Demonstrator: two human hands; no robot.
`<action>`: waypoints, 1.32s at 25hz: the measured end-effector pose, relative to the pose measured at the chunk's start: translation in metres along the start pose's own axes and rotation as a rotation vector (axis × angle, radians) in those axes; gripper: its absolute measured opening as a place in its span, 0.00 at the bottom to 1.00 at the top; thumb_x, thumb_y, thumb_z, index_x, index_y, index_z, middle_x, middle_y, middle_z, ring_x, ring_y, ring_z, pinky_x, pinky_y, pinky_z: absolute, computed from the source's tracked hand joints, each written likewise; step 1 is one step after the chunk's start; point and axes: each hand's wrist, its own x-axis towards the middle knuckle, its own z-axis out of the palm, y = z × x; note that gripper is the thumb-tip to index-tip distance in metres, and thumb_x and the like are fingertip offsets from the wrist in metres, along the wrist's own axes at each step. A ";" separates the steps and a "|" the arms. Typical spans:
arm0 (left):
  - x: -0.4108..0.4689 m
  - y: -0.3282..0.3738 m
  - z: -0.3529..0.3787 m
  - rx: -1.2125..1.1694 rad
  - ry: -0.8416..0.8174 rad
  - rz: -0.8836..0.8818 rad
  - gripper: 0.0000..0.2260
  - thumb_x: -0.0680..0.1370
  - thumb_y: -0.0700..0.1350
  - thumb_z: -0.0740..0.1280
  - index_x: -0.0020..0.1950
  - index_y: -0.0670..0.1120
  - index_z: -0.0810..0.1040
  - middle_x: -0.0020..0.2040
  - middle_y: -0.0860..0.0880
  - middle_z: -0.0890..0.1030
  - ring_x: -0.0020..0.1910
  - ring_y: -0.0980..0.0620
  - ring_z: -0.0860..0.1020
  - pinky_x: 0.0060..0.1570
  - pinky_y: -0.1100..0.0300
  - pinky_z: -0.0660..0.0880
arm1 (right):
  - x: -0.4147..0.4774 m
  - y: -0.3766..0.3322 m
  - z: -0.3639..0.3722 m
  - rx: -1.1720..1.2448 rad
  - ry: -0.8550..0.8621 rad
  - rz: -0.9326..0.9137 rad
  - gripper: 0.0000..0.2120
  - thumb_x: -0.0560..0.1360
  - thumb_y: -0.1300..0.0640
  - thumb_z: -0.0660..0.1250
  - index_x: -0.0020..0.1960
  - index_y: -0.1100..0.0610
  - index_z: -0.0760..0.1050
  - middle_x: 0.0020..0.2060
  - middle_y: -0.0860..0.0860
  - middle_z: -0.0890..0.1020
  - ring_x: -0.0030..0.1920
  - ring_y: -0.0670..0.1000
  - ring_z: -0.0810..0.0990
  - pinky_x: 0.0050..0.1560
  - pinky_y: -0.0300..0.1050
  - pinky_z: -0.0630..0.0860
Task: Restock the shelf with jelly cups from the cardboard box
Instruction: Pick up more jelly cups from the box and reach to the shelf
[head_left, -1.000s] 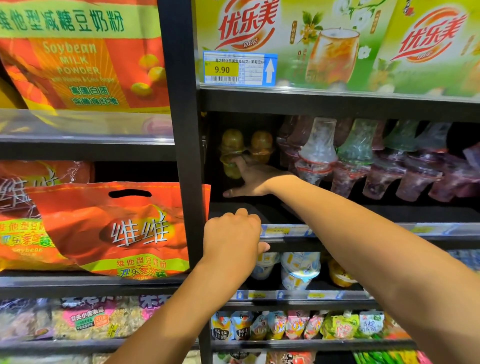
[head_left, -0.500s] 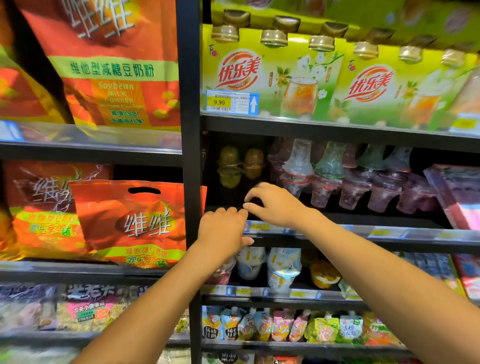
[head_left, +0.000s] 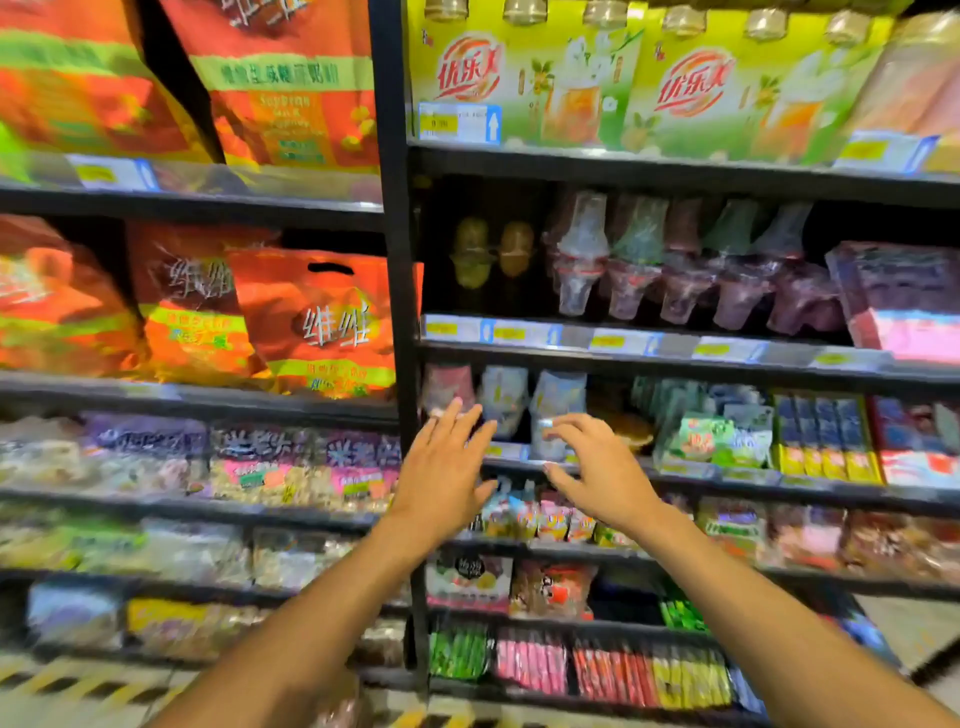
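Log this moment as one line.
left hand: open, empty | right hand: open, empty | jelly cups: on shelf above hands, untouched

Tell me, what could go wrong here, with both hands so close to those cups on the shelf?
The left hand and right hand are open and empty, right by the front cups at the shelf edge; a careless reach might knock one off. On the upper shelf, the stacked cups stand alone and could topple if bumped. The picture is blurred, so gaps are hard to judge.
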 end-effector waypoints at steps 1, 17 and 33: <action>-0.028 0.001 0.016 -0.011 -0.084 -0.034 0.34 0.78 0.59 0.69 0.80 0.50 0.62 0.82 0.47 0.60 0.82 0.43 0.54 0.78 0.44 0.58 | -0.022 -0.001 0.020 0.010 -0.059 0.033 0.21 0.75 0.42 0.63 0.64 0.50 0.76 0.62 0.48 0.75 0.65 0.53 0.73 0.64 0.52 0.73; -0.368 -0.126 0.116 -0.109 -0.721 -0.605 0.30 0.80 0.60 0.64 0.80 0.53 0.62 0.83 0.46 0.58 0.82 0.42 0.54 0.76 0.45 0.57 | -0.129 -0.164 0.276 0.173 -0.780 0.158 0.24 0.77 0.46 0.68 0.71 0.51 0.71 0.66 0.50 0.73 0.69 0.53 0.71 0.67 0.48 0.70; -0.453 -0.318 0.251 -0.328 -0.863 -0.819 0.31 0.81 0.59 0.62 0.82 0.55 0.56 0.82 0.48 0.59 0.81 0.44 0.55 0.78 0.48 0.58 | -0.023 -0.291 0.516 0.207 -1.032 0.127 0.15 0.79 0.58 0.65 0.66 0.55 0.75 0.60 0.55 0.79 0.61 0.58 0.77 0.59 0.51 0.73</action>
